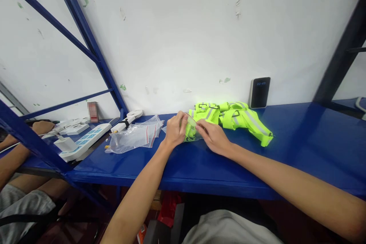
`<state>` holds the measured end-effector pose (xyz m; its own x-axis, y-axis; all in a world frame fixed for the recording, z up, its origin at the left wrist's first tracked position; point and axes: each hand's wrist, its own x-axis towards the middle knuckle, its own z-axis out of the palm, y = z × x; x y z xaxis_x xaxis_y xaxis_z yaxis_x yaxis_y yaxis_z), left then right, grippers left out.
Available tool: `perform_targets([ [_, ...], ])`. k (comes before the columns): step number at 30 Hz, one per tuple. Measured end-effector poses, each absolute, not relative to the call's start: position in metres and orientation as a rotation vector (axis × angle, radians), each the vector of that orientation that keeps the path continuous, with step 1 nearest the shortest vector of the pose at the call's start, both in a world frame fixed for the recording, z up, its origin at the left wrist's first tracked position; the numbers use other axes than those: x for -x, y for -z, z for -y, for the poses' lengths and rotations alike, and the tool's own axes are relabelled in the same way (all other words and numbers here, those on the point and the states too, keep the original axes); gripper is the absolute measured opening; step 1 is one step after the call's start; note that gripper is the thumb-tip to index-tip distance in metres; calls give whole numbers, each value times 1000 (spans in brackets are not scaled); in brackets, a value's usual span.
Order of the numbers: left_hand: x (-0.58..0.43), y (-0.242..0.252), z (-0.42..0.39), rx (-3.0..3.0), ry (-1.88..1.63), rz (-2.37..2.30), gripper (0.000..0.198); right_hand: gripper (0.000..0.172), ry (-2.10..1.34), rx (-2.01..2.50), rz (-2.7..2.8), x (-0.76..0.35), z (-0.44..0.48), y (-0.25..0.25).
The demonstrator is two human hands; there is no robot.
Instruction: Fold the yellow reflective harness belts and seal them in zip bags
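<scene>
Left hand (175, 129) and right hand (213, 135) both pinch 1 clear bag (191, 130), neon strap inside, resting on the blue shelf (300, 141). Bagging looks early: loose neon straps (237, 116) piled just right, empty zip bags (134, 137) left (count unclear). Fingers hide the bag's seal.

Recorded at mid-shelf (286, 160): a bagged bundle (191, 132) pinched between left hand (175, 129) and right hand (215, 137), with a heap of vests (238, 116) just behind and to the right (touching the bundle, as far as can be told). Left of the hands, loose zip bags (134, 137) lying flat, with a handheld fan (129, 119) behind them and a power strip (85, 141) further left, near another person's hand (42, 126). Behind the heap, a small device (259, 92) standing against the wall (183, 38).
</scene>
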<state>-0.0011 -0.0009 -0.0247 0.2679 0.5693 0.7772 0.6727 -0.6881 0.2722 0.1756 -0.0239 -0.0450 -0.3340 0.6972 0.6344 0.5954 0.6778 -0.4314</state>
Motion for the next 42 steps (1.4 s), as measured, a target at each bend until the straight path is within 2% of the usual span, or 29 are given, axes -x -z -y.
perform_targets([
  [8,4,20,-7,2380,1538,1049,31,27,-114,918,1975,-162,19,39],
  [12,37,3,-28,1888,1899,1150,31,32,-62,904,1801,-138,-14,5],
  [15,65,0,-41,1519,1957,1264,29,38,-95,979,1598,-110,-56,-26],
  [18,86,7,-48,1417,1733,1485,28,43,-348,1220,1494,-90,-95,-46],
  [20,93,13,-51,1448,1491,1699,28,57,-580,1364,1603,-89,-108,-49],
  [21,96,16,-52,1476,1370,1790,28,62,-548,1393,1698,-91,-110,-48],
  [23,100,18,-54,1555,1159,1901,27,64,-267,1396,1911,-103,-104,-44],
  [27,108,16,-46,1704,846,1952,29,43,77,1259,2368,-144,-77,-43],
  [29,117,16,-34,1753,675,1996,35,42,93,1239,2534,-170,-66,-46],
  [32,137,24,-10,1853,420,2066,48,49,24,1245,2722,-207,-58,-46],
  [34,151,32,4,1908,318,2109,55,60,-31,1306,2774,-226,-55,-40],
  [38,165,46,17,2061,204,2092,52,87,-114,1451,2798,-239,-57,-22],
  [40,164,48,17,2071,207,2040,47,89,-107,1453,2782,-238,-62,-12],
  [42,161,44,17,2044,231,2010,44,81,-64,1428,2760,-233,-67,-3],
])
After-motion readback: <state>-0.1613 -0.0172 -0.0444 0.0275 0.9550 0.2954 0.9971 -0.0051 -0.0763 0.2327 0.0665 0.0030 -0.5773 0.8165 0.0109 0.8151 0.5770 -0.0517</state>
